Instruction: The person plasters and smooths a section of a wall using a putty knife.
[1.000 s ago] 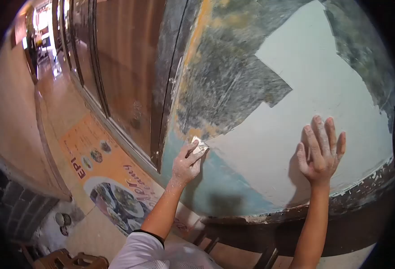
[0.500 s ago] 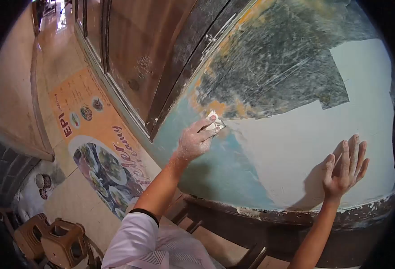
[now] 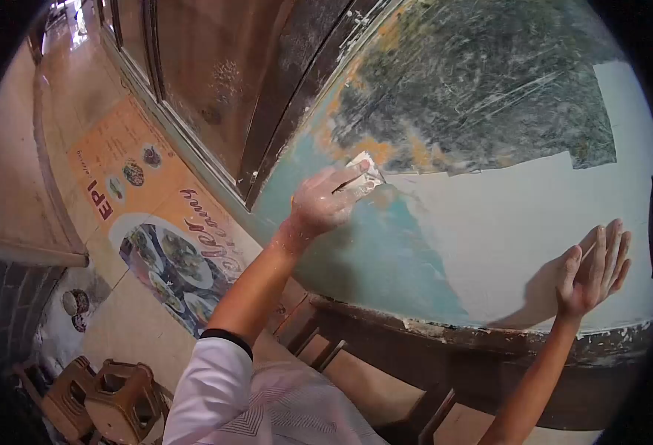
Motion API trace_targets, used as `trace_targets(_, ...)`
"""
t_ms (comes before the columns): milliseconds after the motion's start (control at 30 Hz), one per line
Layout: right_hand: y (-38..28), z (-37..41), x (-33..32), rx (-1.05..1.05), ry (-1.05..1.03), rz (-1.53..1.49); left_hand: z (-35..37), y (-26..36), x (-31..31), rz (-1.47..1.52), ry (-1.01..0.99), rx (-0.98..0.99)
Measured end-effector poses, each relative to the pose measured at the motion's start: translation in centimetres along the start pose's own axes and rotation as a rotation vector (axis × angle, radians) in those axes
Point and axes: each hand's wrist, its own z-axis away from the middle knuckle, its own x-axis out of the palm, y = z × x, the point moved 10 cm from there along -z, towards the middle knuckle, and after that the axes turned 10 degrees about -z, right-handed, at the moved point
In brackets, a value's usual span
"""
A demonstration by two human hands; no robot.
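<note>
My left hand (image 3: 322, 200), dusted with white powder, grips a small flat scraper (image 3: 363, 172) smeared with white putty. The scraper's edge is at the wall, where a bluish-green painted patch (image 3: 386, 252), orange stains and a dark scuffed area (image 3: 489, 89) meet. To the right spreads a smooth white coated area (image 3: 475, 222) with a stepped upper edge. Over this white surface my right hand (image 3: 592, 271) lies flat, fingers stretched upward, holding nothing and casting a shadow to its left.
A brown wooden door (image 3: 215, 81) stands left of the wall. An orange food banner (image 3: 148, 200) lies on the tiled floor. Brown plastic stools (image 3: 122, 400) stand at the lower left near a can (image 3: 74, 302). A dark ledge with chipped edges (image 3: 445, 334) runs below the wall.
The view has shifted, so the wall sits slightly higher and further right. My left hand keeps its grip on the scraper, now tilted a little differently; my right hand stays spread.
</note>
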Motion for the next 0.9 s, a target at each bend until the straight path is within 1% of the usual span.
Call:
trace_targets(100,-1.1,-0.5,0.6,-0.034,-0.026,0.006,0.3,-0.1,0.3,-0.003,-0.050,-0.009)
trace_targets(167,-1.7,0.0,1.6,0.124,0.005,0.081,0.0,0.0,0.2,-0.015,-0.085,-0.023)
trace_targets(200,-2.7,0.4,2.6,0.158,0.027,0.091,-0.3,0.2,0.0,-0.015,-0.079,-0.031)
trace_targets(267,-4.9,0.7,4.8,0.241,-0.011,0.096,-0.4,0.4,-0.2,0.008,-0.084,-0.041)
trace_targets(367,-8.6,0.4,7.7,0.274,-0.012,0.097,-0.6,0.2,0.0,0.041,-0.103,-0.065)
trace_targets(500,-8.8,0.4,7.9,0.374,0.027,0.057,-0.4,-0.2,0.2,0.061,-0.148,-0.101)
trace_targets(633,-8.7,0.6,7.6,0.366,0.032,0.058,-0.8,0.0,0.3,0.021,-0.190,-0.069)
trace_targets(667,-8.7,0.5,7.7,0.366,0.032,0.054,-0.9,0.2,0.1,0.037,-0.143,-0.027)
trace_targets(700,-8.7,0.5,7.7,0.365,0.033,0.048,-0.8,0.4,0.2,0.044,-0.145,-0.020)
trace_targets(767,-8.8,0.6,7.8,0.364,0.019,0.076,-0.6,0.2,0.5,0.046,-0.150,-0.054)
trace_targets(800,-8.9,0.5,7.7,0.358,0.022,0.080,-0.3,-0.1,0.9,0.099,-0.131,-0.104)
trace_targets(900,-8.8,0.7,7.8,0.369,0.047,0.079,0.5,-0.2,1.7,0.123,-0.102,-0.073)
